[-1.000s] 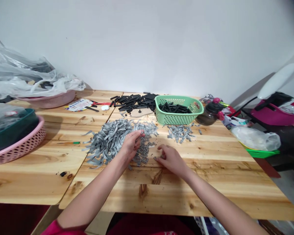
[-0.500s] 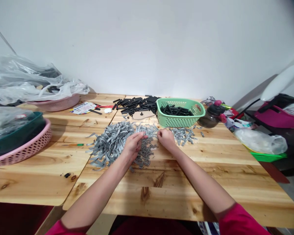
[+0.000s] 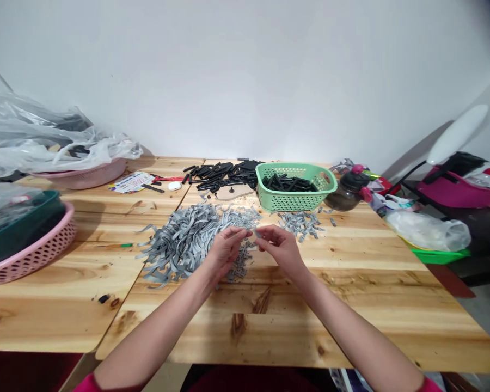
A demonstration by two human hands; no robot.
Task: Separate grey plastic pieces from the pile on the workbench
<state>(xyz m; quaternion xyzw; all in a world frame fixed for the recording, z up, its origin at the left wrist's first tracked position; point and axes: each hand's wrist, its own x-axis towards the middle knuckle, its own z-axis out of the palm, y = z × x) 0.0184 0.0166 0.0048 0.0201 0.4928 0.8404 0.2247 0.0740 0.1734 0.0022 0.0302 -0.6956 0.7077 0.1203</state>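
Observation:
My left hand (image 3: pixel 224 251) is closed in a pinch over the near right side of a heap of grey strips (image 3: pixel 183 239). Whatever its fingertips hold is too small to name. Facing it, my right hand (image 3: pixel 283 249) pinches a small grey strip piece (image 3: pixel 257 233) between thumb and fingers. The two sets of fingertips almost meet, and I cannot tell whether they touch. Short grey pieces (image 3: pixel 239 267) lie under and beside my left hand. Beyond my right hand is a scatter of more cut grey pieces (image 3: pixel 300 223).
A green basket (image 3: pixel 296 202) of black sticks stands behind the hands, with loose black sticks (image 3: pixel 218 173) to its left. A dark jar (image 3: pixel 349 190) stands at its right. Pink baskets (image 3: pixel 36 247) with bags line the left side. A thin green-ended tool (image 3: pixel 124 245) lies left of the heap.
My right hand has come back toward me from the pieces near the basket and turned, bringing a small grey piece up to my left fingertips. The view has shifted slightly.

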